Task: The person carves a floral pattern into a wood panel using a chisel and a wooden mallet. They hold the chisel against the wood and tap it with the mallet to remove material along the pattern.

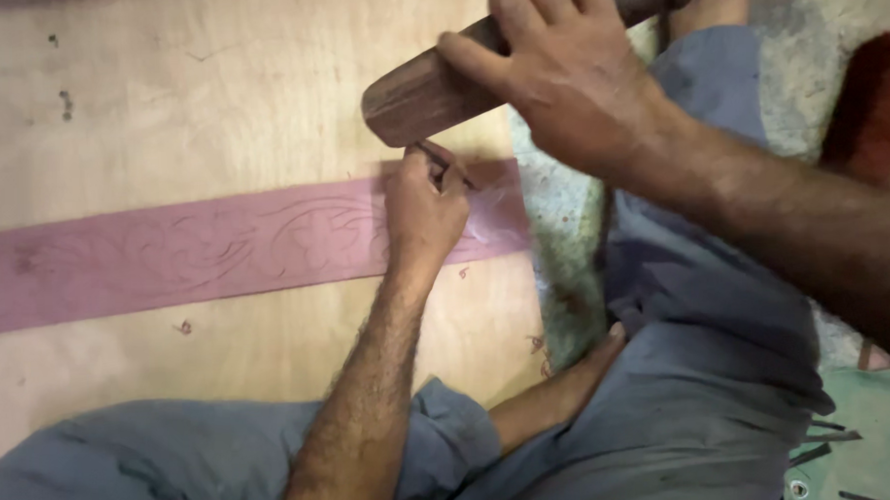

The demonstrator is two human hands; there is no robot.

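Observation:
A long pink wooden strip (169, 255) with carved scroll lines lies across a pale plywood board (212, 81). My left hand (422, 209) rests on the strip's right end, shut on a thin chisel (440, 159) whose top sticks out above the fist. My right hand (567, 73) grips a dark wooden mallet (430, 95) just above the chisel's top; its blunt end hovers close to the chisel. The chisel's cutting tip is hidden by my left hand.
My legs in grey-blue cloth (705, 349) lie at the bottom and right. A speckled floor (812, 30) shows on the right, with a dark reddish object (869, 97) there. Several small metal tools (817, 454) lie on a green surface at bottom right.

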